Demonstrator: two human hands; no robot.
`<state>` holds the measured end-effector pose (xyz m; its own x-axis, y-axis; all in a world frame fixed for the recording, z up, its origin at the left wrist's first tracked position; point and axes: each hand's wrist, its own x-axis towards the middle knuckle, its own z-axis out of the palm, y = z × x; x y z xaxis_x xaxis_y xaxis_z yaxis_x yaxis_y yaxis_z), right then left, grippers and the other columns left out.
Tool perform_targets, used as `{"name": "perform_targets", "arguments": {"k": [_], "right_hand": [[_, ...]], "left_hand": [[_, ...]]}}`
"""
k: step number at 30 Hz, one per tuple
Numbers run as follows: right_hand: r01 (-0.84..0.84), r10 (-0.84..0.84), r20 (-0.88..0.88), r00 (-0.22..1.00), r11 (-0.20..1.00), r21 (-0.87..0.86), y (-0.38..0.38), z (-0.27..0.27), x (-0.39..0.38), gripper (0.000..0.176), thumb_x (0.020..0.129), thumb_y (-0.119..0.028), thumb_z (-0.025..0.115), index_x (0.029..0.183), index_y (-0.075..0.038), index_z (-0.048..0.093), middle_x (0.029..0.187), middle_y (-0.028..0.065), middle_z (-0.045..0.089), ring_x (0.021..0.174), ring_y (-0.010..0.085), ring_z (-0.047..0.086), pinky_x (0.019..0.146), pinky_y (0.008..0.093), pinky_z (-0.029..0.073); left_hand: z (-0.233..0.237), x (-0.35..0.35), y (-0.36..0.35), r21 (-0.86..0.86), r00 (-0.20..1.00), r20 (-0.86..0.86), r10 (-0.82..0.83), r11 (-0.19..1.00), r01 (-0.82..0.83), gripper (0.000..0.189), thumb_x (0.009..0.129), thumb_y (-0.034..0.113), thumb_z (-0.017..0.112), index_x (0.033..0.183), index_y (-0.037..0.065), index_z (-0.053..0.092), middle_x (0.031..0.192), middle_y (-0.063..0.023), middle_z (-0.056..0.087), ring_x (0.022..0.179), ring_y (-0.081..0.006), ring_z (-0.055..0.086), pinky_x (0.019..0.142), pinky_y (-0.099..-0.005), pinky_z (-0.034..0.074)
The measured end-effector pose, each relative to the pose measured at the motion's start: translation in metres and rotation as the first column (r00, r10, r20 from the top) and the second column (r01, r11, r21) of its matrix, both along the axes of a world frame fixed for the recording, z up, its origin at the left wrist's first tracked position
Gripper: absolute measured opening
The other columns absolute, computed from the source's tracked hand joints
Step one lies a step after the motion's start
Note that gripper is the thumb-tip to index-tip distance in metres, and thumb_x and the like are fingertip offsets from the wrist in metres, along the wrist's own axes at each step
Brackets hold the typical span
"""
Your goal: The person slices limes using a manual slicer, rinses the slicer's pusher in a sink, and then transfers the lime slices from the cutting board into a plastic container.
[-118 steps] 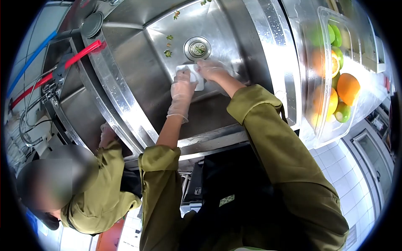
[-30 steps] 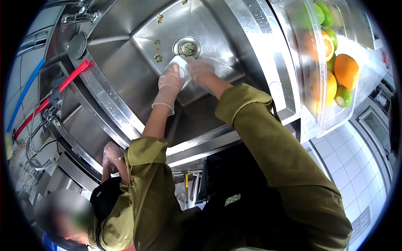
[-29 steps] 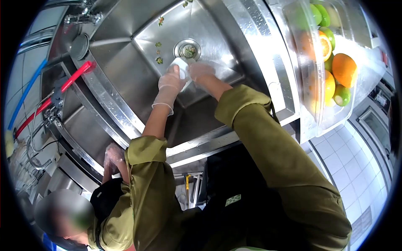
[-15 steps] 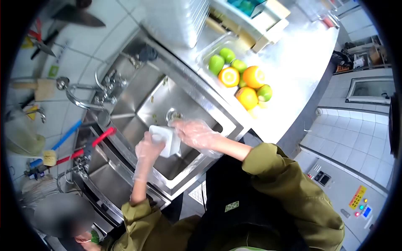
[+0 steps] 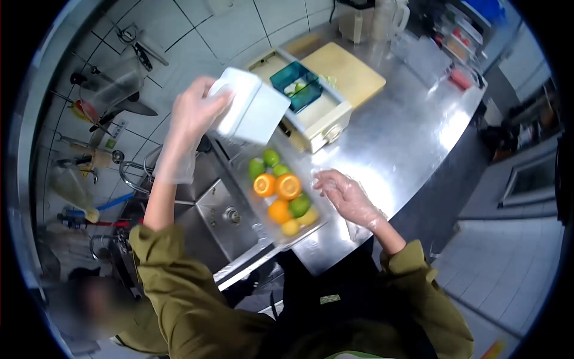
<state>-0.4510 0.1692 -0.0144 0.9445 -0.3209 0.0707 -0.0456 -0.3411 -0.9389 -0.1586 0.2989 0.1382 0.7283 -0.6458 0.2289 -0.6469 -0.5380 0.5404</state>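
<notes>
My left hand (image 5: 194, 113), in a clear plastic glove, grips a white box-shaped container (image 5: 248, 107) raised near the wall. Below it, a clear tray (image 5: 242, 170) holds green limes (image 5: 271, 158), halved oranges (image 5: 288, 186) and yellow fruit (image 5: 290, 227). My right hand (image 5: 347, 194), also gloved, is held over the steel counter to the right of the tray, fingers apart and slightly curled, with nothing in it. Partly behind the white container stands a cream-coloured device (image 5: 329, 128) with a teal bin (image 5: 297, 87) in it.
A steel sink (image 5: 209, 221) lies left of the tray. A yellow cutting board (image 5: 344, 72) rests on the steel counter (image 5: 394, 137). Knives (image 5: 134, 106) and tools hang on the tiled wall. Another person (image 5: 101, 305) is at the lower left.
The white container has been lifted from over the sink up toward the wall in my left hand. My right hand has let go of it and moved over the counter. The view has turned toward the counter.
</notes>
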Motion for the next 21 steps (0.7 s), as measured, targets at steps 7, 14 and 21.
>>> {"name": "perform_targets", "arguments": {"k": [7, 14, 21], "right_hand": [[0.087, -0.061, -0.182, 0.981, 0.986, 0.139, -0.158, 0.015, -0.101, 0.025, 0.092, -0.009, 0.049, 0.115, -0.005, 0.056, 0.093, 0.0105, 0.066, 0.088, 0.0206, 0.064, 0.079, 0.0331, 0.050], [0.290, -0.254, -0.152, 0.955, 0.907, 0.307, -0.237, -0.037, -0.137, 0.023, 0.092, -0.007, 0.045, 0.109, 0.000, 0.057, 0.087, 0.0098, 0.065, 0.075, 0.0162, 0.063, 0.070, 0.0272, 0.050], [0.110, -0.058, -0.174, 0.983, 0.945, 0.307, -0.238, -0.017, -0.091, 0.025, 0.093, -0.008, 0.044, 0.114, 0.000, 0.055, 0.089, 0.0101, 0.064, 0.078, 0.0175, 0.063, 0.075, 0.0305, 0.050]], "left_hand": [[-0.021, 0.027, -0.174, 0.269, 0.977, 0.211, -0.027, 0.963, -0.032, 0.064, 0.071, 0.054, 0.064, 0.113, 0.006, 0.059, 0.095, -0.0193, 0.067, 0.089, -0.0340, 0.065, 0.080, -0.0400, 0.050], [-0.052, 0.068, -0.193, 0.386, 0.997, 0.050, -0.054, 0.922, 0.030, 0.067, 0.066, 0.053, 0.067, 0.115, 0.008, 0.061, 0.100, -0.0185, 0.067, 0.093, -0.0326, 0.064, 0.083, -0.0391, 0.050], [-0.045, 0.048, -0.209, 0.496, 0.989, 0.092, -0.113, 0.867, 0.052, 0.063, 0.067, 0.049, 0.069, 0.113, 0.007, 0.062, 0.103, -0.0176, 0.067, 0.094, -0.0310, 0.064, 0.083, -0.0384, 0.050]]}}
